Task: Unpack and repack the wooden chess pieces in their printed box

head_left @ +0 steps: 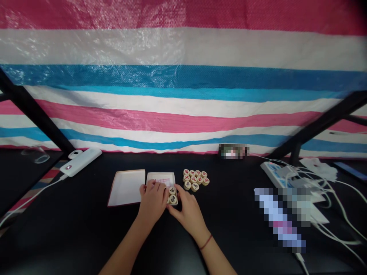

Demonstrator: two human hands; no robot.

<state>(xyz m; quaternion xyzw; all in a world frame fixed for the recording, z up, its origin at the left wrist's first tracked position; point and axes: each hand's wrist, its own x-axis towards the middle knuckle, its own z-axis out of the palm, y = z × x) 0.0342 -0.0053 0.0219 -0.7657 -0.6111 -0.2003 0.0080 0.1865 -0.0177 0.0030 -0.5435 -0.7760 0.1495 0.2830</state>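
Observation:
A small white box [161, 177] stands on the black table, holding round wooden game pieces [172, 194] marked with characters along its right side. My left hand [153, 202] lies over the box's front half, fingers curled down onto it. My right hand [186, 208] is at the box's front right corner, fingertips touching the pieces inside. Beside the box on the left lies its white lid [126, 188]. A cluster of several more loose pieces [195, 180] sits to the right of the box.
A white power bank [81, 162] with a cable lies at the back left, near a clear glass [36, 154]. A power strip [275, 172] with tangled white cables [323, 187] fills the right side. A striped tarp [183, 76] hangs behind the table.

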